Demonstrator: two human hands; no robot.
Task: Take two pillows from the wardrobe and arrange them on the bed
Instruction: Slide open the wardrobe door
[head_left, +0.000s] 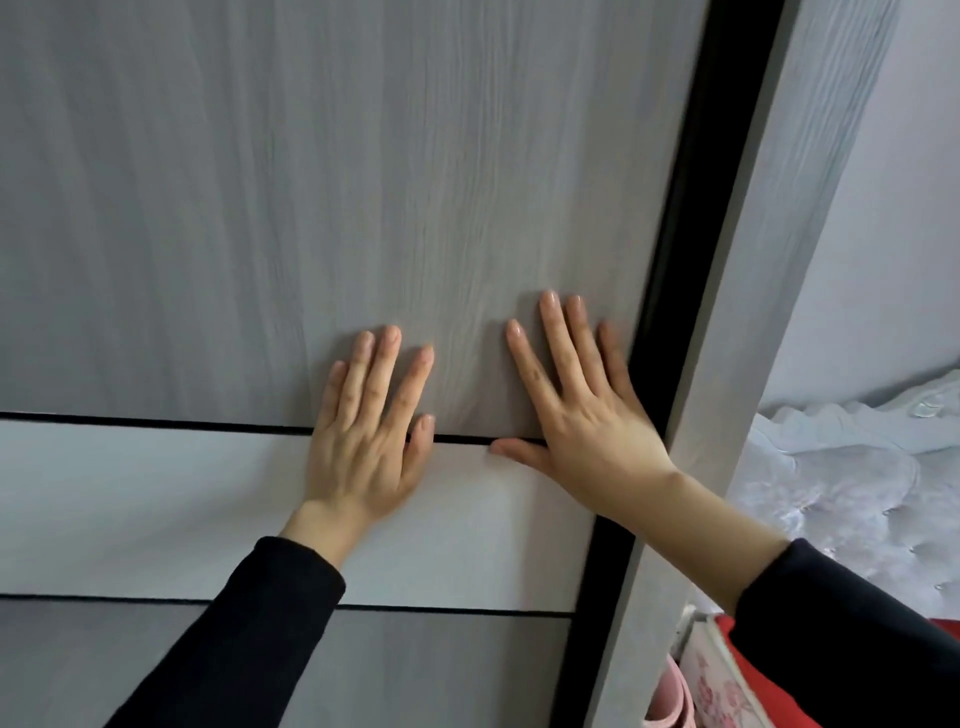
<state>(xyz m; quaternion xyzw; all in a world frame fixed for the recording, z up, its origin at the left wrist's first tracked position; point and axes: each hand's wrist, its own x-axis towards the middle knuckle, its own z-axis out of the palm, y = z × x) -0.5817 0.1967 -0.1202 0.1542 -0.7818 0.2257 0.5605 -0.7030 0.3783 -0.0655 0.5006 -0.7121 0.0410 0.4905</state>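
**Both palms flat on the wardrobe door**

Nearest the camera, two black sleeves (249, 639) reach forward from the bottom edge. At the lower right, partly behind the right sleeve, a red cloth (727, 626) lies beside a pink floral-patterned item (719, 686); what that item is cannot be told.

The left hand (363, 441) lies flat on the sliding wardrobe door (311, 208), fingers spread, holding nothing; its thumb crosses the thin black groove (156, 422) that divides the grey wood-grain panel from a paler band (130, 509) below. The right hand (582, 415) lies just beside it, also flat and spread with nothing in it, thumb along the same groove and little finger close to the door's black edge strip (685, 234).

Just right of that strip stands a grey upright frame post (769, 312), closing off the wardrobe on that side. The door fills the view, so the wardrobe's inside is hidden and no pillows can be seen.

Beyond the post, white ruffled bedding (841, 467) lies on the bed against a pale wall (893, 208).
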